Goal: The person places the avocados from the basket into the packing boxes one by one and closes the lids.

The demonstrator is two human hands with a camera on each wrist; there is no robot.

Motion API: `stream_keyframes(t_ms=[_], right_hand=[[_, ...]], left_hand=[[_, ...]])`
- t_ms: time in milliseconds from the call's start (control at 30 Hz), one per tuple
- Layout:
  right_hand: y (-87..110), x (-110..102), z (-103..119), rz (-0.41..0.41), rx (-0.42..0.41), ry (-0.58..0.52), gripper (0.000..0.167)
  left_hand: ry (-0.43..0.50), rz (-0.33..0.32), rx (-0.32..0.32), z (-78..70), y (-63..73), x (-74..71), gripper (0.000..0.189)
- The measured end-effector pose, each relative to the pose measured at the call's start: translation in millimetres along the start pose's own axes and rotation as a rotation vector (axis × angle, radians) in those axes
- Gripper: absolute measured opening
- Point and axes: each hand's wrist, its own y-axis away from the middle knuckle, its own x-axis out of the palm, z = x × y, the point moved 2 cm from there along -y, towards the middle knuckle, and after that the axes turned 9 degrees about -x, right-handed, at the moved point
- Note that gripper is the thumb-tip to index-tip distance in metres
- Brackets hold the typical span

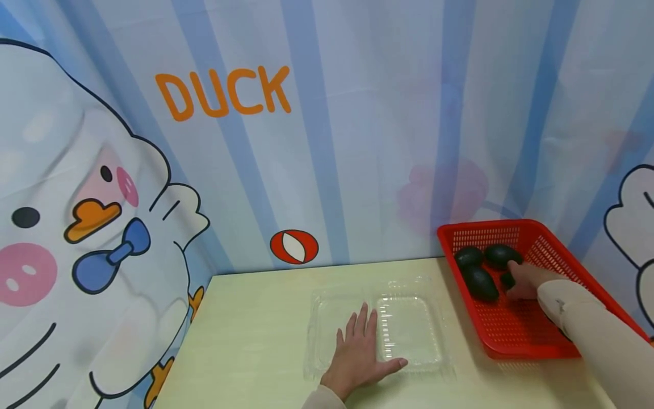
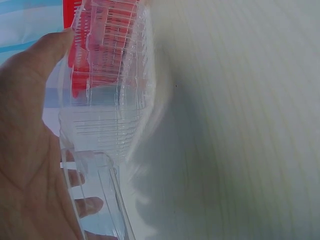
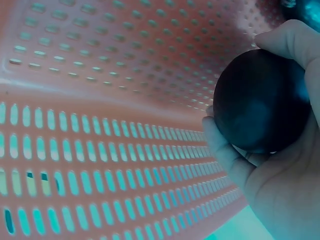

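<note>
Inside the red basket, my right hand (image 1: 528,281) grips a dark green avocado (image 3: 260,105). In the right wrist view its fingers and thumb curl round the avocado's sides. Close by in the basket lie more avocados (image 1: 480,283), towards its left and back. On the table, my left hand (image 1: 357,358) rests over the near middle of a clear plastic clamshell container (image 1: 409,329), fingers straight and spread, thumb out to the right. The left wrist view has the palm beside the container's see-through wall (image 2: 107,127), with fingertips visible through the plastic.
The red perforated basket (image 1: 511,329) stands at the right end of the pale wooden table (image 1: 245,335), its slotted wall (image 3: 100,110) close to my right hand. Behind and left of the table hangs a blue striped curtain (image 1: 357,142) with a printed duck.
</note>
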Motion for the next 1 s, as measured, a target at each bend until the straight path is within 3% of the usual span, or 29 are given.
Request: stream_keyframes(t_ms=[233, 600, 1000], right_hand=[[7.7, -7.4, 10.0, -0.017, 0.036, 0.003, 0.096], [15.1, -14.3, 25.4, -0.076, -0.031, 0.017, 0.087], [26.4, -32.6, 50.2, -0.116, -0.029, 0.048, 0.092]], left_hand=[[0.005, 0.004, -0.004, 0.1, -0.2, -1.4, 0.117], [0.023, -0.006, 0.011, 1.2, 1.7, -2.0, 0.116], [0.033, -0.008, 0.013, 1.9, 1.6, -3.1, 0.117]])
